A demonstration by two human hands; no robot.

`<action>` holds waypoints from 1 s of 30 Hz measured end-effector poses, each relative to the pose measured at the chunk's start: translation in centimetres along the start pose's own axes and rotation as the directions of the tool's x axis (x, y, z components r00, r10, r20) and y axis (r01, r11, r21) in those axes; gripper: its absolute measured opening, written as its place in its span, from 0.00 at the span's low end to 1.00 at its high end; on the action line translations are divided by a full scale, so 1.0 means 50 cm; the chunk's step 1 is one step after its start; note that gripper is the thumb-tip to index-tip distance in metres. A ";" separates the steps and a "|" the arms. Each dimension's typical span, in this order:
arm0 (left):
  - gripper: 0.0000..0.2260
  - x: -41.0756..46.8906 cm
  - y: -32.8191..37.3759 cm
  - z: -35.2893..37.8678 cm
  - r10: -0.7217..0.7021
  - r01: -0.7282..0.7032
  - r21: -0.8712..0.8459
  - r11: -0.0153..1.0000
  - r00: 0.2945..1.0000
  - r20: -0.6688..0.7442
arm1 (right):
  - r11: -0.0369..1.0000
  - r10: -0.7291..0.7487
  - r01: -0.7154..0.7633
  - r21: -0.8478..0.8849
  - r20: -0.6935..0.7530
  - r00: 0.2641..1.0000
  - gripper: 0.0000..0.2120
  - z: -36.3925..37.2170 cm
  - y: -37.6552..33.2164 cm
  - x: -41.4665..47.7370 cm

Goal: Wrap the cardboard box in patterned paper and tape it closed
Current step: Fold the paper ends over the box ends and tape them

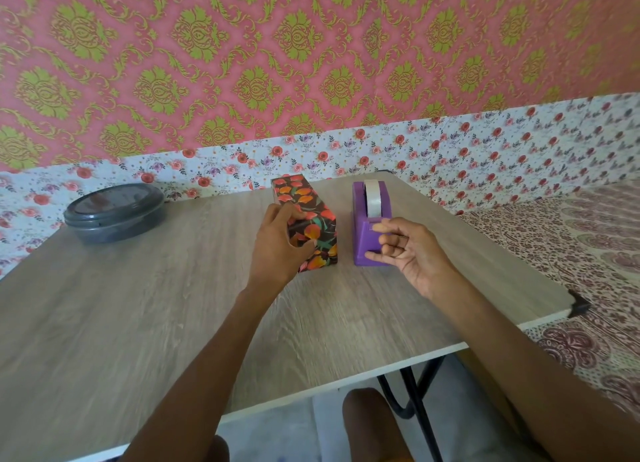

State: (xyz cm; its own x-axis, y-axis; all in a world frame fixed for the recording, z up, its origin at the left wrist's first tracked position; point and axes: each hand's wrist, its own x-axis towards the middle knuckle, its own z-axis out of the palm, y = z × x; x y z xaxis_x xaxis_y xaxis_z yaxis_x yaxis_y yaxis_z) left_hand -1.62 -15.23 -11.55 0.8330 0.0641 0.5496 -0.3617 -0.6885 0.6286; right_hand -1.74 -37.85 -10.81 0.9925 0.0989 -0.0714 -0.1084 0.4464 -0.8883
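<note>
Wrapped box [313, 215] stands mid-table [138, 305], just left of the purple tape dispenser [363, 236]. Our left hand [277, 243] clasps its near corner, fingers curled. Our right hand [412, 250], fingers bent, touches the dispenser's front; we cannot tell whether it pinches anything.

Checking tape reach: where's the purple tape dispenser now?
Head view: the purple tape dispenser stands on the table right of centre, just right of the wrapped box, apart from it, with the right hand at its near end.
</note>
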 end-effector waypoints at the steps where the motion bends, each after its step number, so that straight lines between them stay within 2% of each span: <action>1: 0.18 0.000 0.001 0.000 -0.003 0.003 0.002 1.000 1.000 0.001 | 1.000 0.001 -0.001 -0.002 -0.002 1.000 0.05 0.000 0.000 0.000; 7: 0.19 -0.001 0.004 -0.002 0.001 -0.001 -0.002 1.000 1.000 -0.001 | 1.000 -0.006 0.006 -0.006 -0.022 1.000 0.12 0.000 0.005 -0.001; 13: 0.19 0.000 0.003 -0.002 0.005 -0.005 0.007 1.000 1.000 -0.003 | 1.000 -0.025 0.025 0.018 -0.035 0.999 0.07 0.001 0.004 0.001; 19: 0.19 0.001 0.004 -0.001 -0.002 0.002 0.014 1.000 1.000 0.004 | 1.000 -0.016 0.016 -0.003 -0.051 0.999 0.06 0.001 0.004 0.000; 26: 0.19 0.000 0.001 0.000 -0.001 0.001 0.006 1.000 1.000 0.000 | 0.935 -0.087 0.012 -0.353 -0.197 0.977 0.09 -0.006 0.008 0.010; 30: 0.19 0.000 0.002 0.001 -0.004 0.004 0.003 1.000 1.000 -0.001 | 0.820 -0.251 0.081 -0.567 -0.228 0.941 0.06 -0.002 0.007 0.017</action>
State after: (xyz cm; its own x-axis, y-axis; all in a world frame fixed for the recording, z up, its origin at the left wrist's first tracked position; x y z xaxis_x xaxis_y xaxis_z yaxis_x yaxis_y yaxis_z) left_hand -1.62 -15.31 -11.50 0.8343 0.0675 0.5472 -0.3567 -0.6906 0.6291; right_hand -0.92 -37.71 -11.26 0.9737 -0.2217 0.0525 0.0237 -0.1307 -0.9911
